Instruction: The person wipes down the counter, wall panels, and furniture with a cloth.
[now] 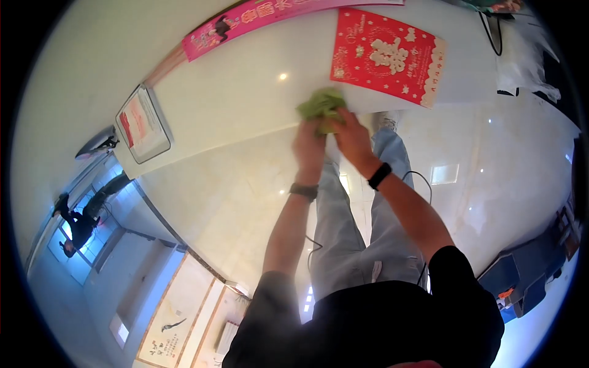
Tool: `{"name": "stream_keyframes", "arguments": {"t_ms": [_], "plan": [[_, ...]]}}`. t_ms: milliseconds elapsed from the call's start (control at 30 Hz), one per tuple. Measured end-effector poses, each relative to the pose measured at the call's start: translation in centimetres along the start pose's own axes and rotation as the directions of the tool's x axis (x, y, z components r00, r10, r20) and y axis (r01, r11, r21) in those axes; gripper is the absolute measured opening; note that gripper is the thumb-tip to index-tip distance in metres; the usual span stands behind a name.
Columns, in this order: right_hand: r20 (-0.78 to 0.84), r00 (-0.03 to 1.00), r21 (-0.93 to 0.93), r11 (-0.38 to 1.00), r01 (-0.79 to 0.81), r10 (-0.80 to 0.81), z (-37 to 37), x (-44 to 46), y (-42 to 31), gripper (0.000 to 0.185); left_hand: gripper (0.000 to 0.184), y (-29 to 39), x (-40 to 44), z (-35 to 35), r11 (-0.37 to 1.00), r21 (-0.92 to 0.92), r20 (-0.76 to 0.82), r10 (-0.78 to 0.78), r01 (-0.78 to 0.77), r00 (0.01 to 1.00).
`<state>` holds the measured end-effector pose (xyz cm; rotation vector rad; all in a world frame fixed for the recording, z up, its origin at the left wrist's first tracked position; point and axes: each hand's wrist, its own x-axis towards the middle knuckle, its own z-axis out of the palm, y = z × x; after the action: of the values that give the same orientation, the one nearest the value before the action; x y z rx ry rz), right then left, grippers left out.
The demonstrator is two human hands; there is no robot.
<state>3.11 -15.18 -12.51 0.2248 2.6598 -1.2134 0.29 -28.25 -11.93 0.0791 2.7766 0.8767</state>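
A crumpled green cloth is bunched between my two hands, in front of the edge of a white surface. My left hand, slightly smeared by motion, is closed on the cloth from the left. From the right, my right hand grips it with bent fingers. Nearest to the hands, a red card with gold and white decoration lies flat to the upper right.
The white tabletop bears a long pink printed strip along the back and a tray with papers at left. A clear plastic bag is at far right. Another person is in the background, and dark blue seating stands at lower right.
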Motion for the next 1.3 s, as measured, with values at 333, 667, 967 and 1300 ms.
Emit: {"name": "stream_keyframes", "arguments": {"t_ms": [333, 667, 967, 1300], "plan": [[-0.118, 0.985, -0.107, 0.984, -0.139, 0.127, -2.8, 1.1, 0.4, 0.039, 0.028, 2.4, 0.7, 0.2, 0.965, -0.261, 0.171, 0.01, 0.035, 0.985], [-0.075, 0.994, -0.108, 0.991, -0.082, 0.074, 6.5, 3.3, -8.9, 0.038, 0.028, -9.4, 1.0, -5.7, 0.965, -0.26, 0.053, -0.015, 0.028, 0.998], [-0.17, 0.978, -0.166, 0.982, 0.089, -0.118, 12.8, 3.1, -11.9, 0.039, 0.025, -15.4, -0.6, -7.0, 0.917, -0.39, -0.221, -0.009, -0.081, 0.975], [-0.474, 0.714, -0.257, 0.856, 0.448, -0.516, 16.2, 2.7, -6.6, 0.035, 0.033, -18.8, 0.1, -3.4, 0.861, -0.256, -0.467, 0.288, -0.439, 0.836]]}}
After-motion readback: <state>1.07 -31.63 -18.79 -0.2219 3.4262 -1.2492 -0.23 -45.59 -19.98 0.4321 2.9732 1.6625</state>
